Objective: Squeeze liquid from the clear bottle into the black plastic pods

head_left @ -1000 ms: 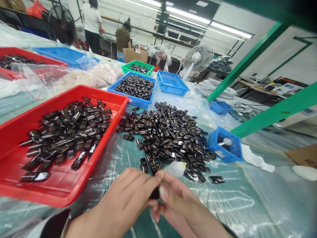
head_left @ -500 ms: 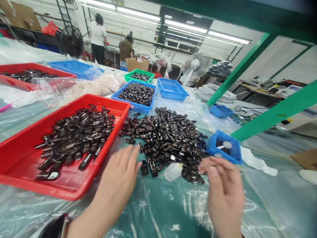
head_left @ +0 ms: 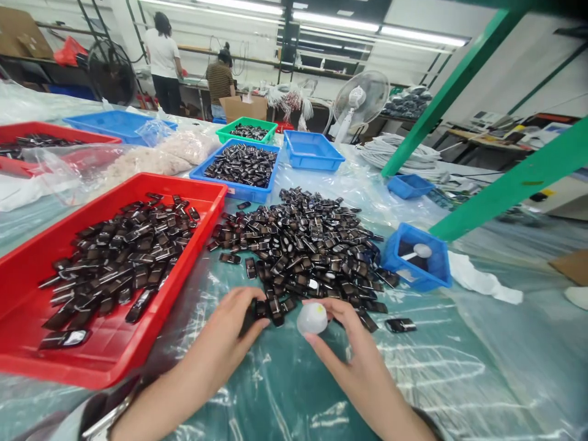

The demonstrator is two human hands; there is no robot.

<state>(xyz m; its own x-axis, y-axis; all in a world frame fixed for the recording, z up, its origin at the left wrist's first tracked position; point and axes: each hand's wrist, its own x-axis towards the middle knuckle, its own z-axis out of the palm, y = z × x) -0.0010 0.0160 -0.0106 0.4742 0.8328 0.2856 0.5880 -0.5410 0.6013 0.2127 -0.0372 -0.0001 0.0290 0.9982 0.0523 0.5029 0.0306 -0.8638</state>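
Observation:
A large heap of small black plastic pieces (head_left: 303,239) with shiny metal strips lies on the plastic-covered table. At its near left edge, my left hand (head_left: 229,324) curls its thumb and fingers round one black piece (head_left: 260,308), partly hidden by the fingers. My right hand (head_left: 353,343) has thumb and fingers on either side of a small translucent white bottle (head_left: 312,320) with a yellow spot on top. One loose black piece (head_left: 400,324) lies to the right of the heap. On the left, a red tray (head_left: 202,239) holds many similar pieces.
Beyond the heap stand a filled blue tray (head_left: 239,192), a green tray (head_left: 225,130) and a blue tray (head_left: 315,160). At right, a small blue bin (head_left: 416,278) holds a white spoon (head_left: 420,250), beside a green post (head_left: 505,187). Two people stand far back.
My right hand has moved left onto the white bottle, and a loose piece now lies where it was. My left hand has closed round a black piece. The view has shifted slightly.

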